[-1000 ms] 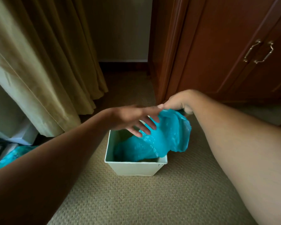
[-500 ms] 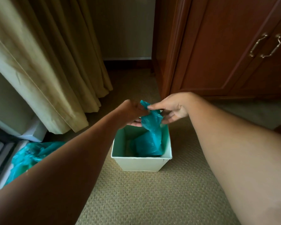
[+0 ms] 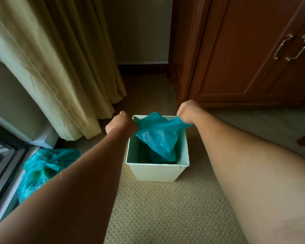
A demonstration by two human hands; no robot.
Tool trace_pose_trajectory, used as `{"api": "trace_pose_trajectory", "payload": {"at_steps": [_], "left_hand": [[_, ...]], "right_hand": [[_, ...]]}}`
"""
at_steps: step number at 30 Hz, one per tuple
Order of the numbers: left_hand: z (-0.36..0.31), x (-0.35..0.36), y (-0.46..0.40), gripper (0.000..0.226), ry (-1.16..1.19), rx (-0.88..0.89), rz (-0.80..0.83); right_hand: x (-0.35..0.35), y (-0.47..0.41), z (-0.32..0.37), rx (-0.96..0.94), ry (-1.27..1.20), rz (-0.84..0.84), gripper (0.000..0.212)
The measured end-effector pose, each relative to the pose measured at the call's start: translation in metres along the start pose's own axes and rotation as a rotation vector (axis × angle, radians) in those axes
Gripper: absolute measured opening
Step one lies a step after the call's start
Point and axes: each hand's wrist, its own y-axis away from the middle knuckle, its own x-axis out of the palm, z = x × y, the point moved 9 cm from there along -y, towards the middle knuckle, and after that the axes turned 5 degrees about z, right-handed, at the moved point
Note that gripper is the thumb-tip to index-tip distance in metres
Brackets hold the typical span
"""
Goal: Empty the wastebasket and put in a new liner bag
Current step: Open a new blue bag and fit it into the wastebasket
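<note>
A square pale-green wastebasket (image 3: pixel 157 170) stands on the carpet in the middle of the view. A teal liner bag (image 3: pixel 158 136) hangs down into it, its top edge stretched across the far side of the rim. My left hand (image 3: pixel 119 123) grips the bag's edge at the basket's far left corner. My right hand (image 3: pixel 186 111) is closed on the bag's edge at the far right corner. The bag's lower end lies crumpled inside the basket. A full teal bag (image 3: pixel 44 169) lies on the floor at the left, partly behind my left forearm.
Beige curtains (image 3: pixel 60 67) hang at the left, down to the floor. A brown wooden cabinet (image 3: pixel 245 59) with brass handles (image 3: pixel 290 48) stands at the right. A window frame (image 3: pixel 5 166) runs along the lower left. Carpet (image 3: pixel 165 208) lies in front of the basket.
My hands have moved apart, from the middle above the basket out to its far corners. The bag's top is pulled wide between them.
</note>
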Motion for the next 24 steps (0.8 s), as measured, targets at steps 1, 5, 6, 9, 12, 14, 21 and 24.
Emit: {"api": "trace_pose_trajectory", "payload": {"at_steps": [1, 5, 6, 9, 12, 14, 21, 24], "left_hand": [[-0.007, 0.005, 0.000, 0.054, 0.014, 0.055, 0.052], [-0.060, 0.010, 0.023, 0.050, -0.206, 0.578, 0.095], [-0.066, 0.012, 0.030, 0.046, -0.286, 0.651, 0.110], [-0.066, 0.023, 0.034, 0.037, -0.501, 0.692, 0.199], [-0.061, 0.022, 0.025, 0.036, -0.486, 0.577, 0.175], [-0.050, 0.020, 0.013, 0.039, -0.428, 0.452, 0.166], [0.006, -0.003, -0.012, 0.060, 0.125, 0.048, 0.122], [0.005, -0.018, -0.011, 0.053, 0.302, 0.100, 0.070]], "right_hand": [[0.002, 0.004, 0.004, -0.030, 0.016, 0.015, 0.021], [0.005, 0.019, 0.010, -0.122, -0.027, 0.080, 0.027], [0.007, 0.022, 0.009, -0.137, -0.028, 0.096, 0.030], [0.017, 0.026, 0.004, -0.146, 0.015, 0.169, 0.028], [0.024, 0.023, 0.001, -0.132, 0.045, 0.182, 0.031], [0.025, 0.016, -0.005, -0.091, 0.044, 0.145, 0.028], [0.016, 0.008, -0.027, 0.022, -0.083, 0.130, 0.027], [0.014, 0.005, -0.037, 0.065, -0.238, 0.133, 0.043]]}}
